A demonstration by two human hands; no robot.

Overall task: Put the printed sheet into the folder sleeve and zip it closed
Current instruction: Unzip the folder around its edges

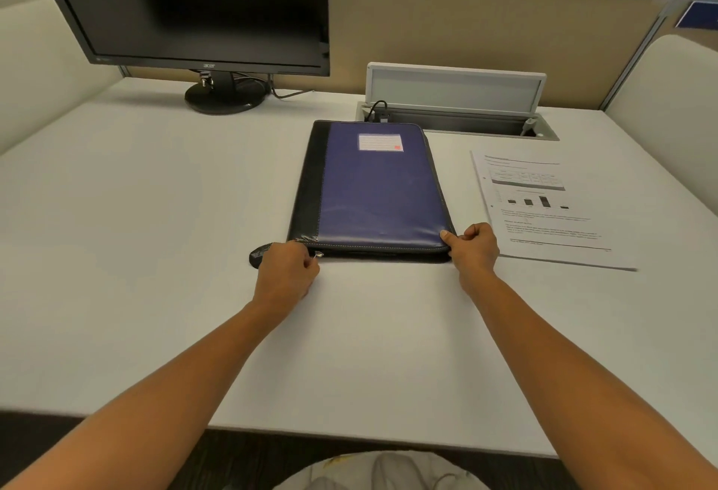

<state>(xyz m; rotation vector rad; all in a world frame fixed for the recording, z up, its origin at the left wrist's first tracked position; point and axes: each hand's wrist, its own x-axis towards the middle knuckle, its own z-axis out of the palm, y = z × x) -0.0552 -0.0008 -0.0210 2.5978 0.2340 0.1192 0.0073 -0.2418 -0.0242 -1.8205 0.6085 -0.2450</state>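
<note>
A blue and black zip folder (373, 186) lies flat and shut on the white desk, spine to the left, with a small label near its far edge. At its near left corner my left hand (287, 272) pinches the small metal zipper pull (318, 255). My right hand (472, 247) grips the near right corner, thumb on top of the cover. The printed sheet (544, 210), with a table, a bar chart and text, lies flat on the desk just right of the folder, touched by neither hand.
A dark monitor (186, 8) on its round stand is at the back left. Behind the folder an open cable box (454, 120) is set into the desk, lid raised. The white desk (136, 237) ends in a beige partition at the back.
</note>
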